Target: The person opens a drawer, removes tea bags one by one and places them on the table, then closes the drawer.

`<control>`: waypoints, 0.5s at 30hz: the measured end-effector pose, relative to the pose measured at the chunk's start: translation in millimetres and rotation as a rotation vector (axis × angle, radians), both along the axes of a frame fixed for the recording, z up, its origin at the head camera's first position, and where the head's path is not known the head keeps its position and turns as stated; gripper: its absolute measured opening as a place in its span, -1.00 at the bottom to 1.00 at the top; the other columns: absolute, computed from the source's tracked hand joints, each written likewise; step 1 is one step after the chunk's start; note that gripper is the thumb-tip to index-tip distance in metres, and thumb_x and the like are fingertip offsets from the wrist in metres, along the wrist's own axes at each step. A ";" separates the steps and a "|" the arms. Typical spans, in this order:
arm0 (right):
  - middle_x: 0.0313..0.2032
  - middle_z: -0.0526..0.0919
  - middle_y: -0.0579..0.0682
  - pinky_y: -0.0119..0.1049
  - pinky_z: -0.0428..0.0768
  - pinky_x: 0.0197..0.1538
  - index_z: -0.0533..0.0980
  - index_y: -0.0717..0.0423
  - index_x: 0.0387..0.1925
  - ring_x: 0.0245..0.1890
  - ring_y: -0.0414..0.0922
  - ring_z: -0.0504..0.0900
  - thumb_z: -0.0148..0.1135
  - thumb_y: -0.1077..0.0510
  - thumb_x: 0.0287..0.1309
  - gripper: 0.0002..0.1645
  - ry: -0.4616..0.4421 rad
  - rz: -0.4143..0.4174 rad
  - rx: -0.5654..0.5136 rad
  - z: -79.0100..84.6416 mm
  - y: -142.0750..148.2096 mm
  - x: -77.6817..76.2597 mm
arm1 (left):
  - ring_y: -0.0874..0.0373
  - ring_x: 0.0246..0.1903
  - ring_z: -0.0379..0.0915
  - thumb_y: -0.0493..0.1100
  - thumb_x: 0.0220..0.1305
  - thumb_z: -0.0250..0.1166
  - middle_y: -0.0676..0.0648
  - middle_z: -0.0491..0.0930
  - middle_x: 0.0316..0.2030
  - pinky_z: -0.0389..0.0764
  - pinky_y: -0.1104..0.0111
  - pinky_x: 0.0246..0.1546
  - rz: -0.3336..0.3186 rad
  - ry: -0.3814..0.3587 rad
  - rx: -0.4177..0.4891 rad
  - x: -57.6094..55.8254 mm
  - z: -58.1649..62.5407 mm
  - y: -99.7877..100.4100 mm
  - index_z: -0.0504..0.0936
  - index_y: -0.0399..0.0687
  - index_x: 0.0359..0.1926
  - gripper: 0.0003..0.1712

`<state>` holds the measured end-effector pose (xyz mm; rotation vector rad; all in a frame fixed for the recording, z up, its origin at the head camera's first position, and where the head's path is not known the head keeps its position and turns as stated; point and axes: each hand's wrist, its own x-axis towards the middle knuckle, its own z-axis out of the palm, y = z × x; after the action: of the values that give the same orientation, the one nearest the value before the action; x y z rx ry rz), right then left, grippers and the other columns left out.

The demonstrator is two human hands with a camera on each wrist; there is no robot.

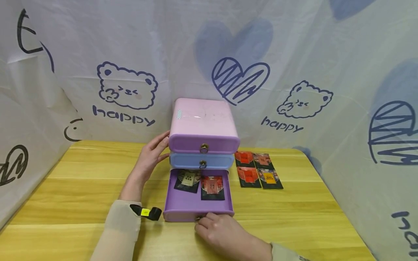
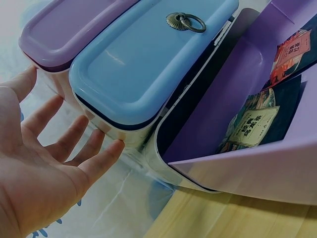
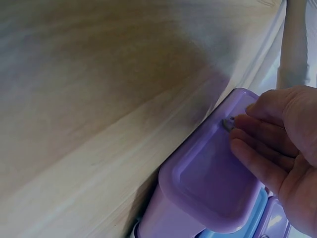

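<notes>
A small drawer cabinet (image 1: 205, 116) with a pink top stands on the table. My left hand (image 1: 148, 159) has its fingers spread, fingertips against the cabinet's left side beside the purple top drawer (image 2: 74, 34) and blue middle drawer (image 2: 129, 64). The purple bottom drawer (image 1: 183, 203) is pulled out. Inside it lie a dark packet with a pale label (image 1: 188, 180) and one with a red label (image 1: 212, 187). My right hand (image 1: 220, 232) pinches the metal ring pull (image 3: 227, 124) on that drawer's front with curled fingers, which partly hide the ring.
Several dark packets with red and orange labels (image 1: 249, 175) lie in two rows right of the cabinet. Behind the wooden table (image 1: 81, 181) hangs a white cloth (image 1: 183, 47) with bear and heart drawings. A black strap (image 1: 153, 213) sticks out from the left wrist.
</notes>
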<state>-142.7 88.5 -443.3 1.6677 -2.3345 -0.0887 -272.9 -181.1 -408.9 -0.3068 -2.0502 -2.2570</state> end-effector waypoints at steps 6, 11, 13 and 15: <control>-0.26 0.61 -0.16 -0.57 0.52 -0.22 0.55 -0.03 -0.19 -0.27 -0.31 0.46 0.10 0.13 0.17 -0.81 -0.001 0.013 -0.066 3.6 1.7 0.9 | 0.13 0.12 0.22 0.17 0.23 0.11 -0.03 0.24 0.27 0.39 0.03 0.10 0.004 -0.006 -0.003 0.8 0.0 -0.1 0.32 0.15 0.26 -0.40; -0.25 0.60 -0.17 -0.55 0.51 -0.14 0.55 0.01 -0.17 -0.25 -0.32 0.47 0.16 0.12 0.09 -0.77 -0.014 0.032 -0.216 11.4 4.4 1.0 | 0.11 0.11 0.22 0.17 0.23 0.11 -0.03 0.24 0.27 0.38 0.03 0.11 0.000 -0.003 -0.002 0.3 0.6 0.2 0.32 0.15 0.26 -0.41; -0.23 0.59 -0.17 -0.53 0.51 -0.11 0.54 0.01 -0.13 -0.22 -0.32 0.46 0.12 0.11 0.12 -0.75 -0.038 0.031 -0.252 15.4 5.9 -0.1 | 0.11 0.11 0.22 0.16 0.24 0.11 -0.03 0.23 0.27 0.38 0.03 0.11 -0.001 0.000 0.002 0.0 0.8 0.1 0.32 0.15 0.26 -0.41; -0.22 0.59 -0.18 -0.52 0.51 -0.10 0.53 0.01 -0.12 -0.21 -0.33 0.46 0.08 0.10 0.16 -0.75 -0.044 0.030 -0.292 19.5 7.5 -2.4 | 0.12 0.11 0.22 0.16 0.23 0.11 -0.02 0.23 0.27 0.38 0.04 0.11 0.002 -0.001 0.003 -0.1 0.8 -0.2 0.32 0.15 0.26 -0.41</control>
<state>-145.1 96.0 -423.8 1.5724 -2.2239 0.2845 -273.0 -181.3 -408.2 -0.3040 -2.0471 -2.2591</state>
